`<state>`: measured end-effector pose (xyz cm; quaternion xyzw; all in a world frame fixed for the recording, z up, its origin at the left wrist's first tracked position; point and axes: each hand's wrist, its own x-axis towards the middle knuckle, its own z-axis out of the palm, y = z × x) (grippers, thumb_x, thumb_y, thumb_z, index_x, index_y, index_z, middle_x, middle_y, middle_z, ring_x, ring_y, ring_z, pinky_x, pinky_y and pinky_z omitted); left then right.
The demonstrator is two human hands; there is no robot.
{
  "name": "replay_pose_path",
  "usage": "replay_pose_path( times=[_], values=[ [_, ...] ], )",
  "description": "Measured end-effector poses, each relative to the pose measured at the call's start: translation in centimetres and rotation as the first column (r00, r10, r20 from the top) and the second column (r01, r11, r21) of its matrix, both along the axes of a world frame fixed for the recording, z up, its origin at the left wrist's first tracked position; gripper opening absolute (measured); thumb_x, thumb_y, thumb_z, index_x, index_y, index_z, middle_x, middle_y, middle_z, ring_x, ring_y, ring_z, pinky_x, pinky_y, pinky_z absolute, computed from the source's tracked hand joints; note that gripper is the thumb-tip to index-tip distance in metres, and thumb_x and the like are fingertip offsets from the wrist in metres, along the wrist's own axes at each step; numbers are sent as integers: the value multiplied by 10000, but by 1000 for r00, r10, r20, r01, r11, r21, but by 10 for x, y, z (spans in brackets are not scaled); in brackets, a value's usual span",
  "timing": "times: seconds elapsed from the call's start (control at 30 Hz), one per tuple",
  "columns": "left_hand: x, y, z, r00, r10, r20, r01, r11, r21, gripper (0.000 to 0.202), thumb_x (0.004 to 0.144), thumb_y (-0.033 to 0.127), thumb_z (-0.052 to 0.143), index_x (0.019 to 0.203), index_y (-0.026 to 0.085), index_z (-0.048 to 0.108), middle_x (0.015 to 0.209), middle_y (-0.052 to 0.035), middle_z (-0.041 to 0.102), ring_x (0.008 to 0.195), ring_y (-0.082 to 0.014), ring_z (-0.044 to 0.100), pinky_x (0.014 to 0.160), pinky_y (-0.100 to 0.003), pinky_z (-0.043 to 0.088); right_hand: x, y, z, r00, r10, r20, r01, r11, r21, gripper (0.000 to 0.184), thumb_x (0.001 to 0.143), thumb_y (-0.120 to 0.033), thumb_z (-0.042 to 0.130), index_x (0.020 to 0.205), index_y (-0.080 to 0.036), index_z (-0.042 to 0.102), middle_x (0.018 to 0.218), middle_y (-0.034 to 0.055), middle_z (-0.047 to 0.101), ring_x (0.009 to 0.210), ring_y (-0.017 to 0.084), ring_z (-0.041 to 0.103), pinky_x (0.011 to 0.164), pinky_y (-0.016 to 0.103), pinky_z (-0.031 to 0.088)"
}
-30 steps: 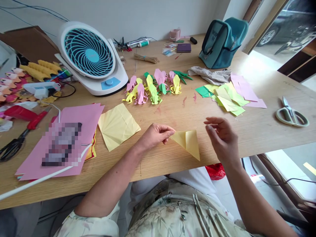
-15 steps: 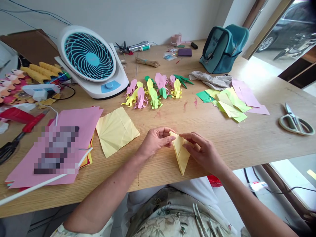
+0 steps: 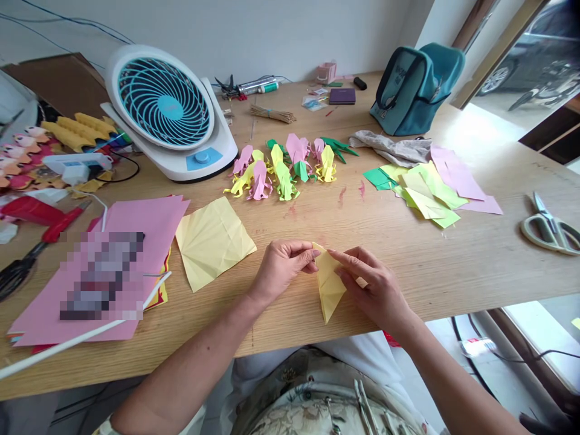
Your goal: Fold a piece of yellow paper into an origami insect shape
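Observation:
A folded piece of yellow paper (image 3: 329, 289), narrowing to a point toward me, is between my hands over the near part of the table. My left hand (image 3: 290, 266) pinches its upper left corner between thumb and fingers. My right hand (image 3: 369, 275) grips its right side, with the index finger laid along the top edge and the thumb beneath. To the left lies a flat, creased yellow sheet (image 3: 215, 241). Beyond my hands stand several folded paper figures in pink, yellow and green, among them a yellow-green one (image 3: 281, 172).
A white fan (image 3: 165, 112) stands at the back left, behind a stack of pink paper (image 3: 149, 220). Paper scraps (image 3: 423, 196) and scissors (image 3: 550, 226) lie on the right. A teal bag (image 3: 410, 93) sits near the wall. A white cable (image 3: 86, 332) crosses the left front.
The folded paper has turned slightly, its lower tip shifting left. My right index finger has straightened along its top edge. The view has shifted a little.

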<state>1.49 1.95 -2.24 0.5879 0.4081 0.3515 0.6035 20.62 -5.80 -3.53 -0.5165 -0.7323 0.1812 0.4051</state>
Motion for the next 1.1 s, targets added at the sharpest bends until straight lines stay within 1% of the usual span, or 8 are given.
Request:
replay_pose_path(
  times=[0.1, 0.4, 0.63, 0.8, 0.9, 0.97, 1.03, 1.1],
  values=[
    [0, -1, 0, 1000, -6, -25, 6, 1000, 20, 216, 811, 362, 731, 844, 154, 780, 635, 10, 695, 586, -93, 634, 614, -187, 573, -1, 1, -2, 1000, 2, 24, -3, 1000, 20, 421, 966, -167, 510, 1353, -315, 584, 1017, 57, 612, 820, 146, 606, 697, 273, 499],
    [3, -3, 7, 1000, -28, -3, 29, 999, 23, 179, 825, 295, 698, 881, 152, 789, 651, 11, 687, 593, -85, 630, 612, -170, 578, -2, 2, 3, 997, 60, 45, -63, 997, 55, 493, 962, -129, 498, 1414, -326, 514, 1046, 59, 588, 862, 150, 592, 718, 273, 498],
    [2, -3, 9, 999, -33, -26, 34, 997, 64, 207, 833, 327, 691, 866, 144, 783, 640, 6, 671, 586, -87, 612, 600, -174, 565, -2, 2, 2, 994, 71, 81, -77, 995, 71, 478, 968, -134, 486, 1412, -309, 513, 1047, 67, 589, 854, 149, 593, 722, 272, 504],
    [3, -4, 6, 999, -21, -49, 22, 1000, 22, 239, 828, 364, 694, 822, 133, 757, 584, 11, 641, 524, -81, 583, 543, -175, 529, -3, 2, 2, 995, 78, 60, -80, 996, 36, 424, 971, -157, 476, 1366, -292, 553, 1051, 67, 598, 860, 148, 601, 727, 267, 506],
    [2, -2, 3, 999, -14, -35, 14, 1000, 11, 259, 834, 384, 688, 780, 135, 736, 555, 16, 617, 489, -70, 540, 489, -162, 466, -2, 1, 3, 998, 46, -40, -48, 998, -47, 408, 961, -214, 526, 1364, -269, 546, 1038, 60, 617, 862, 151, 603, 765, 281, 502],
    [1, 0, 1, 1000, 30, -1, -30, 999, 20, 262, 831, 394, 692, 775, 141, 731, 548, 22, 599, 484, -62, 507, 456, -153, 407, 1, 0, 4, 977, -2, -214, -32, 987, -156, 415, 950, -292, 568, 1362, -252, 538, 1026, 53, 641, 857, 156, 611, 770, 285, 503],
    [0, 2, 0, 995, 87, 45, -87, 996, 15, 254, 816, 397, 709, 774, 147, 728, 546, 27, 581, 485, -57, 482, 434, -150, 351, 5, 0, 6, 905, -72, -418, -57, 956, -288, 390, 950, -378, 572, 1315, -241, 570, 1018, 49, 667, 870, 163, 628, 771, 280, 506],
    [-1, 3, 0, 991, 111, 78, -111, 994, -4, 254, 800, 399, 725, 762, 147, 726, 545, 28, 569, 492, -58, 472, 428, -154, 326, 7, 0, 9, 815, -149, -559, -99, 916, -388, 354, 951, -447, 555, 1225, -233, 624, 1011, 45, 685, 898, 174, 640, 782, 276, 505]
  ],
)
